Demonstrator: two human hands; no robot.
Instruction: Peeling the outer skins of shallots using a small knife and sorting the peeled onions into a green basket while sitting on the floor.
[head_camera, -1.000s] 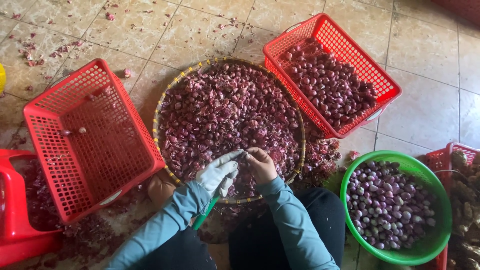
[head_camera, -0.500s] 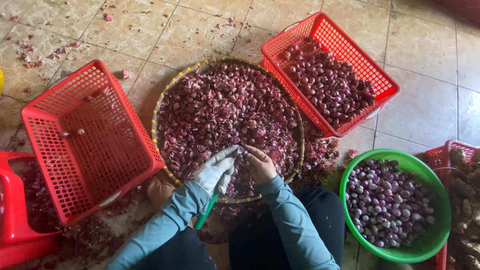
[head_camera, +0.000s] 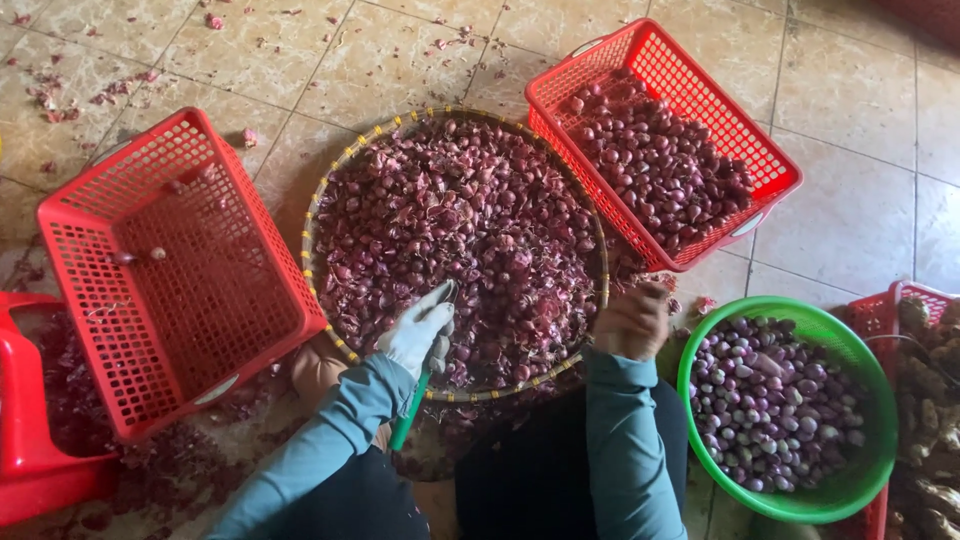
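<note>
The left hand (head_camera: 418, 335) wears a pale glove and rests on the near part of the round woven tray (head_camera: 318, 205), its fingers closed around a knife with a green handle (head_camera: 408, 412); the handle comes out below the hand and the blade end is hard to see among the peels; the tray lies on the tiled floor (head_camera: 850, 90) and is filled with red shallots and loose skins (head_camera: 470, 230); the right hand (head_camera: 632, 322) is bare and sits at the right edge of the tray, just beside the green bowl (head_camera: 872, 400); its fingers are curled together, but I cannot tell if they hold a shallot, because the back of the hand covers them; the green bowl holds peeled, paler purple shallots (head_camera: 770, 410); behind it, a red basket (head_camera: 760, 150) with unpeeled shallots stands touching the tray's far right rim; on the left, another red basket (head_camera: 80, 220), almost bare inside with only a few bits, stands tilted against the tray; at the far left a red plastic stool (head_camera: 30, 470) is partly in view; at the right edge some brown roots (head_camera: 930, 400) lie in 1 more red basket
</note>
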